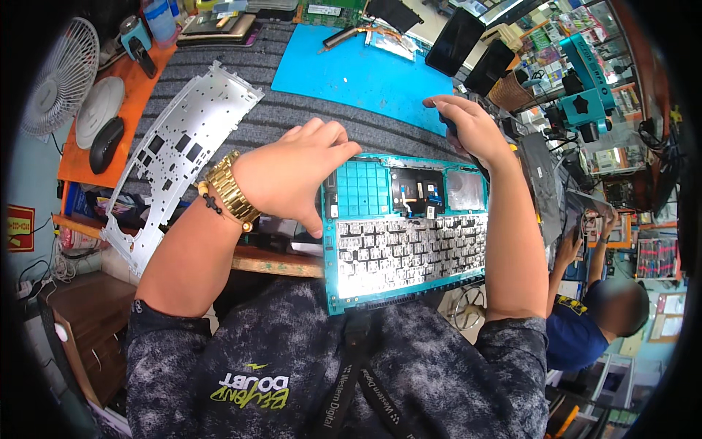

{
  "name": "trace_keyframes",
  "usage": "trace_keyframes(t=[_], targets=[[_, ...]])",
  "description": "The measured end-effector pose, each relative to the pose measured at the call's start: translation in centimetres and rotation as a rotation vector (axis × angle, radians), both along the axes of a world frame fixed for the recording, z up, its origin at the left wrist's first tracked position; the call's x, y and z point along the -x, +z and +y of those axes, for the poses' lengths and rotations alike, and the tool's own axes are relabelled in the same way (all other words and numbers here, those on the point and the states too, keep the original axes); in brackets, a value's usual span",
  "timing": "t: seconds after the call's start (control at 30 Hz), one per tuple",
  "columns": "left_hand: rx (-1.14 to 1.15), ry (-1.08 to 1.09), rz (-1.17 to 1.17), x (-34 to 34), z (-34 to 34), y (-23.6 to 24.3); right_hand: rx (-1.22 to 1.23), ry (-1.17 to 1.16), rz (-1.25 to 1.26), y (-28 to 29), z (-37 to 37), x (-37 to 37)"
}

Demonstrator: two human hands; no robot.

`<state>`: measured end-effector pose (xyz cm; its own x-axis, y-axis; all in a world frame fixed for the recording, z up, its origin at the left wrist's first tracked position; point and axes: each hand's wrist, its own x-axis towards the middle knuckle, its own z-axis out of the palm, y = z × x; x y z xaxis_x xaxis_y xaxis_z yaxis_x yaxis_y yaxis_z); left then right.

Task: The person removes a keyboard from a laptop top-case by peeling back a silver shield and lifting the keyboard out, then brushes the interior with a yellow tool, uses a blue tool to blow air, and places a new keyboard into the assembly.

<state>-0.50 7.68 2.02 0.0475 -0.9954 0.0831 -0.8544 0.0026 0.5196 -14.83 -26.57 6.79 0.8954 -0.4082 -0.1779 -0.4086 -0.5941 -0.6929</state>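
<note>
A teal laptop case (358, 192) lay between the forearms, at the table's (281, 265) near edge.
The left hand (296, 167) gripped its left side, seemingly to steady it where it overhung; beyond the far right corner, the right hand (472, 128) curled around something dark (444, 126) (too hidden to name). The case looked stripped, its silvery keyboard (409, 252) nearer the body than either hand.
</note>
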Motion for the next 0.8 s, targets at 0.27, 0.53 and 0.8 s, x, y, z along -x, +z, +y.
trace_keyframes(t=[0.27, 0.53, 0.8], targets=[[0.006, -0.006, 0.002, 0.0, 0.0, 0.2, 0.164, -0.030, -0.023, -0.6, -0.7, -1.8], [-0.012, -0.010, 0.016, 0.0, -0.1, 0.3, 0.355, 0.005, -0.003, -0.8, -1.3, -3.9], [-0.012, -0.004, 0.011, -0.1, 0.1, 0.2, 0.395, -0.039, 0.031, 0.1, -0.2, -4.2]])
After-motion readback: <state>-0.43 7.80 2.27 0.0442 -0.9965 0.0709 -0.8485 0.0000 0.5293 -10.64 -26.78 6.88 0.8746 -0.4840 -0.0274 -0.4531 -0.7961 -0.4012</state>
